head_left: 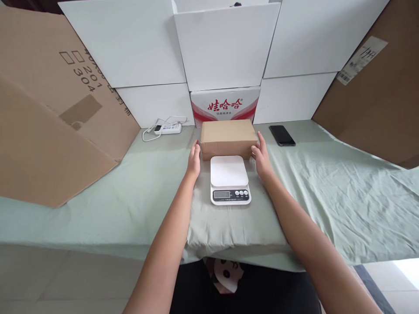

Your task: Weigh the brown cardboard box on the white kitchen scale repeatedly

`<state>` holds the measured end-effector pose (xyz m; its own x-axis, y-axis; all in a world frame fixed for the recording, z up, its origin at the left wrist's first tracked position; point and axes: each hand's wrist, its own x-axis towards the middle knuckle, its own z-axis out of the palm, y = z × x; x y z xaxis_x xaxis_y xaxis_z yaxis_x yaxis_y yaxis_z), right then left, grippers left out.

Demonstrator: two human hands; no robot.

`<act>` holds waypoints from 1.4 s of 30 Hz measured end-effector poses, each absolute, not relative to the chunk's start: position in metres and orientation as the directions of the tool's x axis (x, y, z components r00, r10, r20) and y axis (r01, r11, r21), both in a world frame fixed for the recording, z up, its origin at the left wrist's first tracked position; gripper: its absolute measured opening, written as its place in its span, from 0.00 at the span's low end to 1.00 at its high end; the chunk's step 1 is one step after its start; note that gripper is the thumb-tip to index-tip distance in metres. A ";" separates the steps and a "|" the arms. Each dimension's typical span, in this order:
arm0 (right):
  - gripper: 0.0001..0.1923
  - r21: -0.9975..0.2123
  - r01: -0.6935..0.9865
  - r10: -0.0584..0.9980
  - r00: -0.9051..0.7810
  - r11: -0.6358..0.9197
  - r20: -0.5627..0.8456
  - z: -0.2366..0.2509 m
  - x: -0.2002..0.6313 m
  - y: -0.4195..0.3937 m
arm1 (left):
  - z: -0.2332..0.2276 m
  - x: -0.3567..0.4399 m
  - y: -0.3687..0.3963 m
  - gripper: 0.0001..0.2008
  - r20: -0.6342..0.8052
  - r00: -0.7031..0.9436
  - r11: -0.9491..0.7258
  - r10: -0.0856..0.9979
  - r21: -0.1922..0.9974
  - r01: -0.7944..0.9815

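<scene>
A closed brown cardboard box [229, 150] rests on the green cloth just behind a white kitchen scale [229, 172]. My left hand [194, 159] is against the box's left end, fingers upright along its side. At the opposite end my right hand [262, 156] has its fingertips on the right front corner, one finger reaching back along the side. The box is held between both hands. The scale's plate is bare, and its dark display and round buttons face me. The box's underside is hidden.
A black phone [282, 135] lies to the right of the box. Back left is a white device with a cable [167, 128]. White panels [225, 48] and a printed red-and-white carton [225, 104] stand behind. Large cardboard sheets flank the green-covered table [131, 209].
</scene>
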<state>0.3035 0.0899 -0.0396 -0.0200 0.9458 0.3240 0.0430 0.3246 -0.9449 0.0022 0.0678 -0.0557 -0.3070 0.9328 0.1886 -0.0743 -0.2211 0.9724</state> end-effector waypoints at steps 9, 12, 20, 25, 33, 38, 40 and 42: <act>0.58 -0.947 -0.003 0.946 -0.041 0.321 0.320 -0.036 0.295 0.085 | -0.053 0.010 0.061 0.42 0.173 -0.263 -0.200 0.949 0.977 -0.078; 0.60 -0.940 0.008 0.938 -0.062 0.342 0.341 -0.037 0.295 0.086 | -0.050 0.011 0.060 0.44 0.169 -0.265 -0.195 0.949 0.978 -0.076; 0.61 -0.939 -0.050 0.937 -0.066 0.341 0.344 -0.033 0.291 0.085 | -0.046 0.015 0.056 0.42 0.170 -0.242 -0.187 0.955 0.981 -0.050; 0.62 -0.925 -0.075 0.925 -0.052 0.373 0.377 -0.025 0.285 0.080 | -0.032 0.014 0.051 0.50 0.241 -0.257 -0.248 0.936 0.969 0.006; 0.53 -0.803 0.079 0.807 -0.053 0.590 0.588 0.005 0.294 0.037 | 0.010 0.020 -0.006 0.46 0.545 -0.188 -0.509 0.817 0.835 0.207; 0.53 -0.775 0.209 0.799 -0.058 0.596 0.599 -0.013 0.314 -0.009 | -0.002 0.024 -0.063 0.42 0.571 -0.124 -0.523 0.812 0.805 0.282; 0.53 -0.783 0.239 0.812 -0.045 0.575 0.582 -0.026 0.317 -0.019 | -0.009 0.026 -0.076 0.43 0.562 -0.110 -0.515 0.820 0.807 0.289; 0.52 -0.784 0.254 0.814 -0.025 0.567 0.580 -0.034 0.317 -0.022 | -0.014 0.026 -0.081 0.44 0.546 -0.121 -0.499 0.829 0.819 0.283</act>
<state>0.3171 -0.0221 -0.0337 -0.0254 0.8141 0.5801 0.2537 0.5666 -0.7840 0.0263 -0.0806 -0.0135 -0.1208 0.8289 0.5462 0.2830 -0.4987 0.8193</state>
